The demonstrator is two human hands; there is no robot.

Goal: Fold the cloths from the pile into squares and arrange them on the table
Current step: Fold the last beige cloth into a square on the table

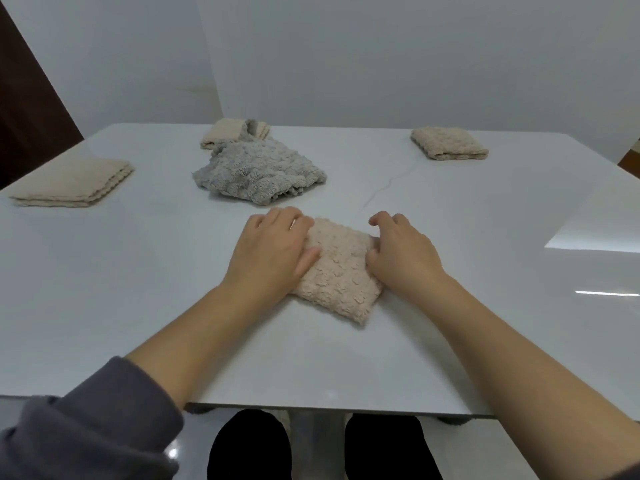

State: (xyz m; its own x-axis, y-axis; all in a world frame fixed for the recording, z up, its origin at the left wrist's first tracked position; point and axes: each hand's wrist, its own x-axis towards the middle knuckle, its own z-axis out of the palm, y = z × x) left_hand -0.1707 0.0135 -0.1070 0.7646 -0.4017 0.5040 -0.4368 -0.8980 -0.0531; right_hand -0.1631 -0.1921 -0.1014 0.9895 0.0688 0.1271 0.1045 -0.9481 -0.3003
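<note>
A folded beige fluffy cloth (337, 268) lies on the white table (138, 306) in front of me. My left hand (270, 252) rests on its left edge, fingers curled over the far corner and thumb lying on top. At its right edge my right hand (401, 252) touches the cloth with curled fingers. A crumpled grey cloth (259, 171) lies unfolded just beyond. Folded beige cloths sit at the far left (74, 183), at the far middle (225, 133) and at the far right (448, 143).
The table's near edge (329, 408) runs just in front of my knees. A white wall stands behind the table, with a dark panel (24, 116) at the far left. Bright reflections show on the table's right side.
</note>
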